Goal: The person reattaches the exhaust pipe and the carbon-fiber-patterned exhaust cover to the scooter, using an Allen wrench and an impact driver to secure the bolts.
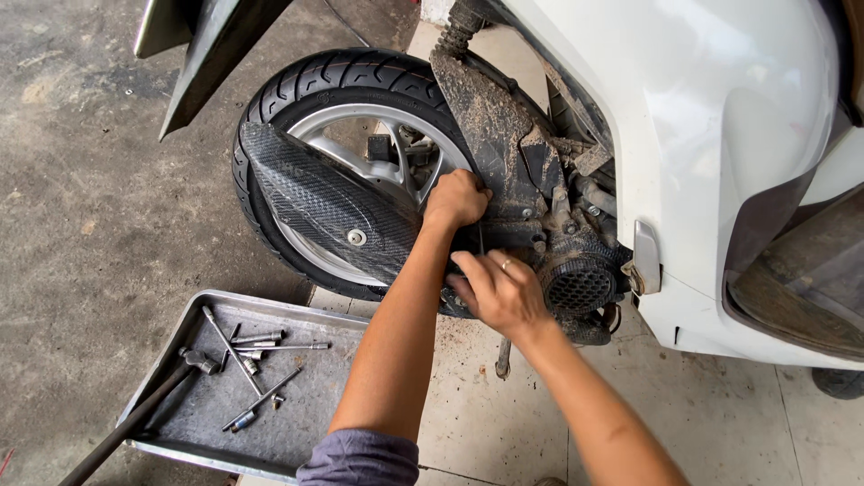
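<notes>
The left hand (456,200) is clenching into a fist against the right end of the exhaust cover (328,205), beside the muddy guard (493,135); the right hand (498,290) is lying just below it, fingers loosely spread and pressing on the cover's lower edge, next to the round fan grille (579,284). The cover is slanting leftward from both hands across the rear wheel (346,162), under the white scooter body (711,135); a metal tray (180,430) of wrenches (243,360) is sitting on the floor, well apart, lower left of the arms.
</notes>
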